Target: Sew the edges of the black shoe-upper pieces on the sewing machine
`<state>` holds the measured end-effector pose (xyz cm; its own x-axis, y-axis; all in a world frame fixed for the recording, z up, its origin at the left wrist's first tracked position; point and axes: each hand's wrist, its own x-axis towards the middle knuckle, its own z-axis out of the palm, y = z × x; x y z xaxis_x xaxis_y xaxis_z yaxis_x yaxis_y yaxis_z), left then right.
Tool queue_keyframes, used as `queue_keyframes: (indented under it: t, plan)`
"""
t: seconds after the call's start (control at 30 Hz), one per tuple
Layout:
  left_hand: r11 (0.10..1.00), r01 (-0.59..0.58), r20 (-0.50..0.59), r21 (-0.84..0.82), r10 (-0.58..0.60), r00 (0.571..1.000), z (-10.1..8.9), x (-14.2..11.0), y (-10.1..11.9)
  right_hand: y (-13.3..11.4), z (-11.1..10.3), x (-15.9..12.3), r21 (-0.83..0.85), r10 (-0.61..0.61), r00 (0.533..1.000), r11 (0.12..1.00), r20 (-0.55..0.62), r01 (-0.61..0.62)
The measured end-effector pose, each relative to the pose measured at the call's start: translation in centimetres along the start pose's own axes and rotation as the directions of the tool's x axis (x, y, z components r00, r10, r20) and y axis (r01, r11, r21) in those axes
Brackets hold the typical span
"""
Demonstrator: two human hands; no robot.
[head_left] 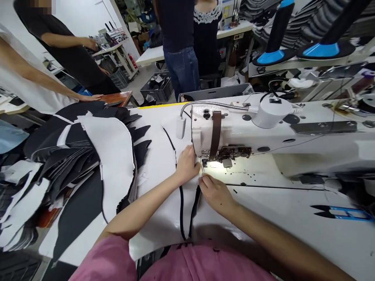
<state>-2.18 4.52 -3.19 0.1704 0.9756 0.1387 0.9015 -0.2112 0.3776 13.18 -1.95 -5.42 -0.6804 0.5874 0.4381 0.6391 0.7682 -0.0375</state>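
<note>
L hand [186, 166] pressed flat, fingers together, on white black-trimmed synthetic panel [164, 210], by needle area of white industrial sewing machine [222, 134]; R hand [215, 193] pinching near needle, pinched item unclear.

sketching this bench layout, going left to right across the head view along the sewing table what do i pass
Stacked black and white cut panels → curved white panel → the left hand → the right hand → blue-handled thread snips
</note>
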Motion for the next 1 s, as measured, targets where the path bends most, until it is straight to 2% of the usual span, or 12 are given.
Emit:
queue_keyframes:
  t: [0.2,0.33,0.53,0.77,0.9,0.97,1.0]
  plan:
    - [0.994,-0.095,0.075,-0.049,0.099,0.992,1.6,3.2,-1.6,1.3,0.7,0.9,-0.048,0.031,0.998,0.998,-0.048,-0.034]
    - [0.993,-0.114,0.028,-0.039,0.115,0.993,2.5,2.8,-1.5,1.1,0.7,0.5,-0.035,0.083,0.996,0.996,-0.037,-0.084]
    - [0.985,-0.168,-0.013,-0.035,0.168,0.986,2.5,1.5,-0.7,0.6,0.2,0.3,-0.06,0.073,0.996,0.995,-0.043,-0.076]
    - [0.98,-0.19,-0.022,-0.055,0.189,0.982,2.6,2.3,-0.5,1.0,0.6,0.1,-0.064,0.029,0.997,0.997,-0.07,-0.033]
    - [0.974,-0.223,0.122,-0.03,0.225,0.967,1.0,1.8,0.4,1.2,1.0,-1.2,-0.042,-0.12,0.987,0.992,-0.109,0.116]
    - [0.962,-0.27,0.169,0.036,0.26,0.951,-1.6,1.6,-0.6,2.3,2.0,-1.7,-0.028,-0.213,0.977,0.977,-0.015,0.213]
    - [0.961,-0.266,0.173,0.071,0.251,0.952,-3.6,1.2,-1.7,2.9,2.8,-1.7,-0.02,-0.275,0.961,0.961,0.025,0.275]
